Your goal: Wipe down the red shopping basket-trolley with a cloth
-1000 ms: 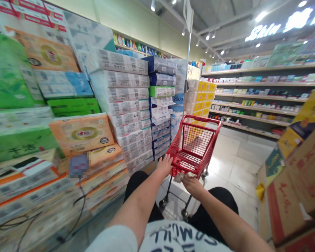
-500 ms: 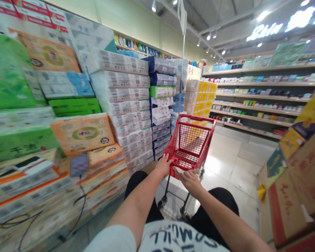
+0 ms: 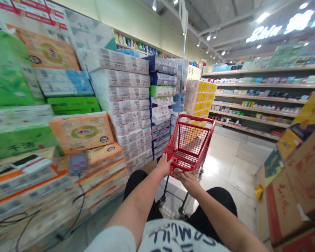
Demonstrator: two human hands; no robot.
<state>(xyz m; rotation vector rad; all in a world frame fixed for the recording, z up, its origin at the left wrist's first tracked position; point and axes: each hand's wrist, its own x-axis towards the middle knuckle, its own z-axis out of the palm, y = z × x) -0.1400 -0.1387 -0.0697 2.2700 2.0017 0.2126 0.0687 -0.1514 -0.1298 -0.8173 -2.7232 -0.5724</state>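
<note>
A red shopping cart (image 3: 192, 134) with grid walls stands in front of me, between my knees. My left hand (image 3: 164, 165) holds its near left corner, the thumb toward the front and the fingers along the side. Against the near rim, my right hand (image 3: 190, 182) presses a crumpled pale cloth (image 3: 177, 172). Part of the cloth is hidden beneath the fingers.
Tall stacks of white tissue packs (image 3: 128, 94) rise at the left, beside orange tissue packs (image 3: 81, 131). A black cable (image 3: 82, 199) trails over the low packs. Cardboard boxes (image 3: 286, 210) line the right side. Stocked shelves (image 3: 262, 85) stand beyond the tiled floor.
My right hand and the cloth have shifted very slightly along the cart's near rim. My left hand stays at the same corner, and the cart has barely moved.
</note>
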